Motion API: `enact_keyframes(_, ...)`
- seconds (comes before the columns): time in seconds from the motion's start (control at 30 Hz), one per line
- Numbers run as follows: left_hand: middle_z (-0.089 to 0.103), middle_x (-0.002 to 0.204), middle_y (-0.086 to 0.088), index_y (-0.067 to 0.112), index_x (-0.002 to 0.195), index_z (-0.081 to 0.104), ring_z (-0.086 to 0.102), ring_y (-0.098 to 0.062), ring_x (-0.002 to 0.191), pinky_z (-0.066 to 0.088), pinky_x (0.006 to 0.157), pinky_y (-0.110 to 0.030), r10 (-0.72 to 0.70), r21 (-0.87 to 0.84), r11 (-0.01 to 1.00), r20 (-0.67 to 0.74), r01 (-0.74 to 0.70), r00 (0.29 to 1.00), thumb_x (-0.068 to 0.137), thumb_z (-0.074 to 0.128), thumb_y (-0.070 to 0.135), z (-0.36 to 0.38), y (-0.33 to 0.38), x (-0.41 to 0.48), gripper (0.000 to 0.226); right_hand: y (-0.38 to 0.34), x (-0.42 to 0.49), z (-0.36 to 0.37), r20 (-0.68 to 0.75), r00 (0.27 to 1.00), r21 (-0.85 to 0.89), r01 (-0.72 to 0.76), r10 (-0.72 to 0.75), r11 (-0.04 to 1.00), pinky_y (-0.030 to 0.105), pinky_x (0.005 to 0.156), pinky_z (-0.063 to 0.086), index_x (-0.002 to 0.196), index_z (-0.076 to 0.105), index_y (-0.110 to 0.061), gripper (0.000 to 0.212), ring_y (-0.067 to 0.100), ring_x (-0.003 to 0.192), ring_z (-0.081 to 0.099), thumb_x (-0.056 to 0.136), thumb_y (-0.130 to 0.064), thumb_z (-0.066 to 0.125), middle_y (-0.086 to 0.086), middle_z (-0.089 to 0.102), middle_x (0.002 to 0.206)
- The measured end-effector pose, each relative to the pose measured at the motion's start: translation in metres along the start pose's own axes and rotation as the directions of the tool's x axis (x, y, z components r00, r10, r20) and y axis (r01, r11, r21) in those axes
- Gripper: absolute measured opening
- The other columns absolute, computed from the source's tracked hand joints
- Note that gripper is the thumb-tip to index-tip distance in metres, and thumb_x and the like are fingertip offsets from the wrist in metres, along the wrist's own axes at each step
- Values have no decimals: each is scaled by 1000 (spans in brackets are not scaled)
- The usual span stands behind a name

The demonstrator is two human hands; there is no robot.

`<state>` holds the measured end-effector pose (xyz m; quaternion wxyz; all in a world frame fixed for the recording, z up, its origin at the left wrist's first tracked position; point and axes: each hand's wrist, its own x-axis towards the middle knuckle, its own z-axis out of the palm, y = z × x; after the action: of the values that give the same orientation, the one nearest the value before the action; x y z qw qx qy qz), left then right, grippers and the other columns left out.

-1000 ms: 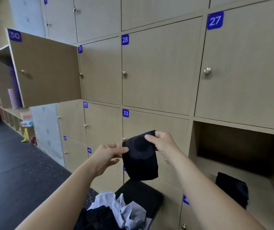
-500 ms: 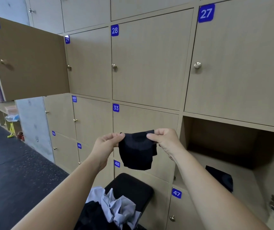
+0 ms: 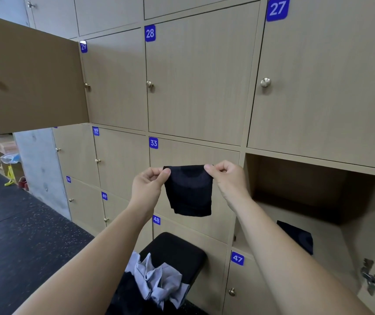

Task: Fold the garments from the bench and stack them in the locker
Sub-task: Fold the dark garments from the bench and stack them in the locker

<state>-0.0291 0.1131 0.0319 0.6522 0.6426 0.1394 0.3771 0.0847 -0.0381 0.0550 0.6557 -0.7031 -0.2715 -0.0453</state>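
Observation:
A small black garment [image 3: 190, 189] hangs folded in front of the closed locker doors. My left hand [image 3: 149, 184] pinches its top left corner and my right hand [image 3: 226, 178] pinches its top right corner. To the right, an open locker [image 3: 295, 189] holds another folded black garment [image 3: 296, 236] on its floor, partly hidden by my right forearm. Below my arms a black padded bench [image 3: 177, 248] carries a crumpled grey garment [image 3: 159, 278] and a dark one [image 3: 127, 289].
Closed wooden locker doors numbered 27, 28, 33 and 48 fill the wall ahead. An open door [image 3: 30, 80] juts out at the upper left. The open locker's own door with metal hinges [image 3: 369, 278] stands at the right edge. Dark speckled flooring [image 3: 18, 235] lies to the left.
My left hand went from loosely touching the garment to pinching its top corner. Both hands now hold the top edge stretched level, and the view has shifted right toward the open locker.

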Motion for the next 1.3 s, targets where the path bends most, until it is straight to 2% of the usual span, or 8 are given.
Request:
enact_keyframes(0.27, 72, 88, -14, 6, 95, 66, 67, -24, 83, 55, 81, -39, 20, -28, 999, 38, -19, 999, 93, 64, 16, 1, 0, 3, 10, 9, 4, -4, 82, 995, 62, -58, 53, 996, 37, 70, 52, 84, 52, -13, 32, 19, 73, 60, 78, -31, 77, 8, 63, 78)
enact_keyframes(0.43, 72, 81, -9, 8, 89, 66, 66, -15, 71, 52, 67, -27, 45, 88, 995, 131, -57, 990, 90, 69, 17, 8, 2, -3, 10, 0, 4, -6, 316, 948, -252, 46, 37, 967, 33, 84, 52, 114, 55, -31, 70, 9, 92, 66, 57, -69, 69, -8, 68, 95)
enact_keyframes(0.57, 71, 83, -12, 7, 92, 66, 64, -15, 72, 50, 68, -30, 38, 129, 989, 238, -70, 970, 90, 70, 20, 11, 3, -4, 14, -12, 1, -2, 493, 867, -294, 86, 74, 952, 29, 72, 52, 88, 70, -20, 16, 8, 73, 63, 82, -34, 73, -6, 69, 80)
enact_keyframes(0.63, 72, 88, -14, 8, 101, 65, 66, -19, 77, 52, 73, -35, 11, 113, 993, 278, -44, 961, 85, 75, 28, 10, 2, -3, 28, -12, -1, -3, 502, 863, -270, 106, 47, 957, 25, 59, 43, 71, 67, -18, 17, 8, 59, 55, 87, -25, 69, -4, 63, 65)
enact_keyframes(0.8, 75, 96, -8, 7, 112, 60, 73, -24, 91, 56, 72, -27, -121, 153, 986, 397, 64, 910, 72, 85, 33, 5, -10, -13, 54, -3, -2, -7, 377, 926, -173, 75, -4, 982, 31, 63, 43, 84, 67, -1, 24, 17, 68, 58, 91, -24, 65, 21, 69, 83)
enact_keyframes(1.07, 72, 112, -7, 8, 118, 63, 70, -21, 103, 58, 79, -30, -222, -163, 949, 266, 271, 938, 75, 78, 26, 27, -32, -25, 49, 30, -5, -13, 51, 995, -159, 93, -86, 983, 31, 57, 37, 75, 58, -7, 30, 18, 62, 50, 94, -30, 58, 6, 56, 65)
enact_keyframes(1.23, 71, 107, -5, 15, 113, 63, 67, -22, 101, 56, 88, -39, -228, -116, 967, 6, 227, 974, 94, 62, 30, 58, -42, -23, 24, 45, -17, -11, -76, 986, -334, 115, -149, 935, 35, 58, 44, 79, 53, -15, 30, 17, 66, 55, 97, -38, 50, -4, 55, 68)
enact_keyframes(1.3, 69, 98, -3, 13, 105, 63, 66, -18, 92, 55, 76, -31, -162, -29, 987, -131, 160, 978, 96, 57, 35, 71, -43, -24, 25, 52, -22, -9, -119, 976, -469, 108, -183, 877, 40, 60, 49, 85, 51, -17, 33, 21, 68, 57, 98, -46, 43, -3, 57, 70)
